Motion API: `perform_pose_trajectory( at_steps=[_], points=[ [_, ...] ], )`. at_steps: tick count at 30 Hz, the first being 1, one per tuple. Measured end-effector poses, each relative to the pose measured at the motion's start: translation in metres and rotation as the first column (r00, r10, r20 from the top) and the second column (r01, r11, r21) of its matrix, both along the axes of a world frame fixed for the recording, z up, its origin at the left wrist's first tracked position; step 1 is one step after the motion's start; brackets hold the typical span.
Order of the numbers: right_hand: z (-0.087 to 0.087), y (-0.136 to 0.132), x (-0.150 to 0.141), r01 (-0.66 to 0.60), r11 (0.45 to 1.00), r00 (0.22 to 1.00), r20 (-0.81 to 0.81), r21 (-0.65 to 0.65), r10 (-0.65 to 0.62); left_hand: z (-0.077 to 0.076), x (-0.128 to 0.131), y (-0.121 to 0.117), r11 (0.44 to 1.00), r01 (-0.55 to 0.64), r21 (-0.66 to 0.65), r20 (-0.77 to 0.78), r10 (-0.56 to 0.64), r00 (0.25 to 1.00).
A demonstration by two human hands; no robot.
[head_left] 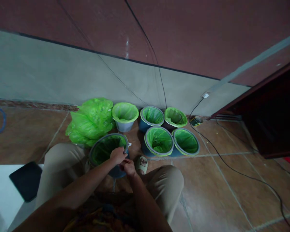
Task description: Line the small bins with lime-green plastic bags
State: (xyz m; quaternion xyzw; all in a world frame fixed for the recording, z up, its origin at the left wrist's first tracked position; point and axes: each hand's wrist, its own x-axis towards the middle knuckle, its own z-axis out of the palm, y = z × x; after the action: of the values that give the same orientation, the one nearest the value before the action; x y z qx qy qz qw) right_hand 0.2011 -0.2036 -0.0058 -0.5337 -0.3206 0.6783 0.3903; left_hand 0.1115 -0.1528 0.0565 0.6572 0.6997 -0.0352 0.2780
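Between my knees stands a blue trash bin [117, 171] with a grey rim and a green bin liner [103, 149] inside it. My left hand [118, 156] is closed over the right side of its rim, fingers curled down. Just below and touching it, my right hand [128, 167] is closed in a pinch against the outside of the bin. What lies between the right fingertips is hidden. A small white tab [129, 144] sticks out at the rim.
A heap of green plastic bags [91, 120] lies behind the bin. Several lined bins, among them a white bin [124, 126] and a front bin [159, 140], stand by the wall. A black cable [222, 158] crosses the floor. A dark tablet-like object [26, 181] lies left.
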Motion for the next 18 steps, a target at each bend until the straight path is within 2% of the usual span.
perform_pose_trajectory(
  at_steps=[7,18],
  points=[
    [0.013,0.005,0.013,0.101,0.979,0.99,-0.082,-0.175,-0.117,-0.007,0.001,-0.009,0.998,0.062,0.009,-0.011,-0.062,0.998],
    [0.0,0.006,0.012,0.257,0.938,0.963,-0.023,-0.233,-0.269,-0.002,0.0,-0.006,0.998,0.07,0.002,0.022,-0.07,0.997]
  ],
)
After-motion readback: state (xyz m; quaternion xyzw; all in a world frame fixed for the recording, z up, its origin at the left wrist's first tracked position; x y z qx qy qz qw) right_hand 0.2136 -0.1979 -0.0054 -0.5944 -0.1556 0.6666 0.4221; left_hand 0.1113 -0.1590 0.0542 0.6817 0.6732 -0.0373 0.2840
